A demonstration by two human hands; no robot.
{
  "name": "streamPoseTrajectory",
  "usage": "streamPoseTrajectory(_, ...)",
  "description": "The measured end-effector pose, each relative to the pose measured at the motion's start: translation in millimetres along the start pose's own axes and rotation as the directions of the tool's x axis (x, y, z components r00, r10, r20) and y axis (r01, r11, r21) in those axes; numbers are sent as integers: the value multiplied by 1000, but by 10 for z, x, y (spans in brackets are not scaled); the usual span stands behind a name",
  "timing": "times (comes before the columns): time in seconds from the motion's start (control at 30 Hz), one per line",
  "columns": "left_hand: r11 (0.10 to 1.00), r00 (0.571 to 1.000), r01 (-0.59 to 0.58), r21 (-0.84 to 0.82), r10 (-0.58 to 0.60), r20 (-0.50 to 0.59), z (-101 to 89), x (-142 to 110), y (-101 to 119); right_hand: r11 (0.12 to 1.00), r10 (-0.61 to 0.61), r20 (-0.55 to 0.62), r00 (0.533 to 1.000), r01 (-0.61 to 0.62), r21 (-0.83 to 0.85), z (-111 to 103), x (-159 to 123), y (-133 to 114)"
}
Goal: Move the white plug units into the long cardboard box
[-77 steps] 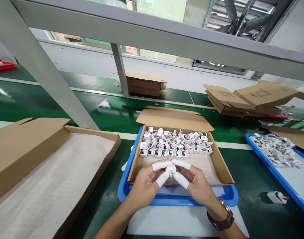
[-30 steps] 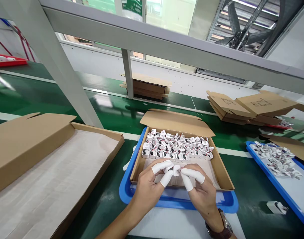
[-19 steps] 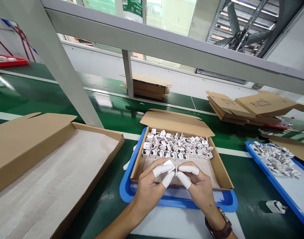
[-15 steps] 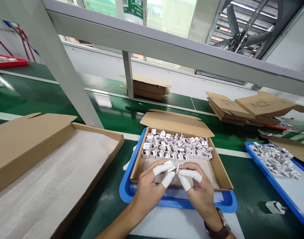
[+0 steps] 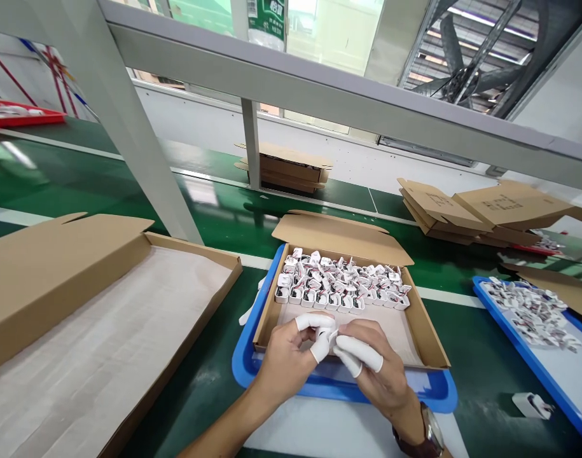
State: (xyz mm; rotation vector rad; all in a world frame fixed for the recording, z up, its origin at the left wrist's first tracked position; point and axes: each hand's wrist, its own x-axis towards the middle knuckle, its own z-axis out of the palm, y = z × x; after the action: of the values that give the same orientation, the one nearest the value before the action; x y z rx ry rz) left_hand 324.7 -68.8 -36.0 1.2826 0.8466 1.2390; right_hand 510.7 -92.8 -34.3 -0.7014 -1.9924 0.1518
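Observation:
My left hand (image 5: 291, 359) pinches a small white plastic housing, largely hidden by its white finger cots. Opposite it, my right hand (image 5: 379, 362), also in finger cots, has its fingers closed on a thin white plastic cover (image 5: 334, 335) against the housing. Both hands are over the front part of an open cardboard box (image 5: 429, 327). Rows of white plastic housings (image 5: 322, 299) with dark and red wires fill the back of that box, which rests in a blue tray (image 5: 240, 369). A watch is on my right wrist.
A paper-lined carton (image 5: 233, 267) lies at left. To the right is another blue tray (image 5: 524, 353) holding many white parts (image 5: 533, 312), with one loose white housing (image 5: 532, 405) beside it. A metal frame (image 5: 319, 73) crosses above; folded cartons (image 5: 472, 203) lie behind.
My two hands have drawn closer together, bringing the white cover up against the housing. The right hand has shifted slightly left and turned. The whole view has moved a little.

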Motion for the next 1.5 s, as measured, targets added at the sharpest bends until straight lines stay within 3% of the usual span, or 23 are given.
streamPoseTrajectory(0.2,980,986,138,-146,-122,112,-56,44,127,998,45,-61,997,-48,-51,-49,14,26)
streamPoseTrajectory(0.33,947,980,195,-257,-178,91,-49,61,96,996,4,-65,998,-9,-87,-19,3,19)
streamPoseTrajectory(0.47,954,978,204,-220,-189,87,-52,51,36,997,-17,-19,1000,16,-75,12,-5,7)
streamPoseTrajectory(0.53,965,980,186,-186,-170,102,-57,36,14,999,41,23,999,-41,-2,-11,-2,4)
streamPoseTrajectory(0.6,973,985,155,-168,-140,98,-53,17,4,978,167,50,985,-172,121,-54,2,10)
streamPoseTrajectory(0.7,987,994,81,-140,-70,81,-38,-1,15,865,402,65,913,-402,301,-107,-8,37)
streamPoseTrajectory(0.8,996,988,-59,-70,69,142,-37,8,48,682,579,157,800,-581,445,-108,-38,74)
streamPoseTrajectory(0.9,989,967,-143,-36,147,208,-56,25,70,518,674,257,693,-691,505,-90,-63,97)
streamPoseTrajectory(1.03,987,949,-163,-9,159,273,-85,21,56,447,712,316,627,-752,484,-92,-51,84)
streamPoseTrajectory(1.13,983,935,-181,-11,175,309,-96,11,40,488,715,285,638,-748,450,-97,-30,58)
streamPoseTrajectory(1.27,986,948,-165,-34,168,270,-90,5,41,555,689,274,671,-731,397,-79,-36,34)
streamPoseTrajectory(1.4,990,963,-134,31,123,241,-61,-10,52,547,696,261,669,-730,410,-44,-46,14)
streamPoseTrajectory(1.5,999,975,-41,5,39,217,-17,-19,67,540,707,224,670,-717,441,-16,-25,6)
